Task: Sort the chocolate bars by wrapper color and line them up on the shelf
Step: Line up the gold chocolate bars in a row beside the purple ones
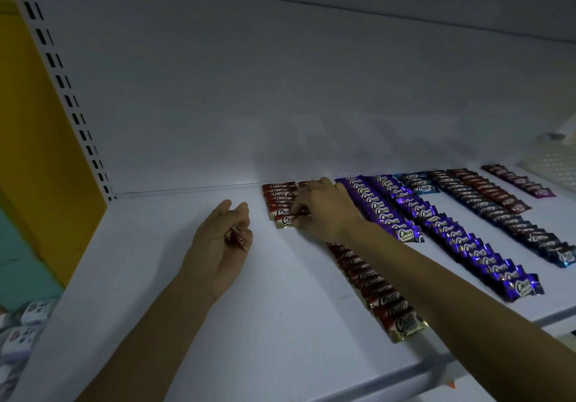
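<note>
Step in hand: seat front bar (285,220) on red row (279,195), back left of shelf (187,308).
- Right hand (321,208): fingertips pinch front bar's right end; bar lies flat, overlapping bar behind.
- Left hand (223,239): fingers curled round spare bar (236,238), red, left of row, not touching it.
- Match overlap of bars behind; square bar's ends to row edges.
- Press flat before release.
- Judged risk: wrist close beside purple row (380,208); lift clear, no sideways sweep.
</note>
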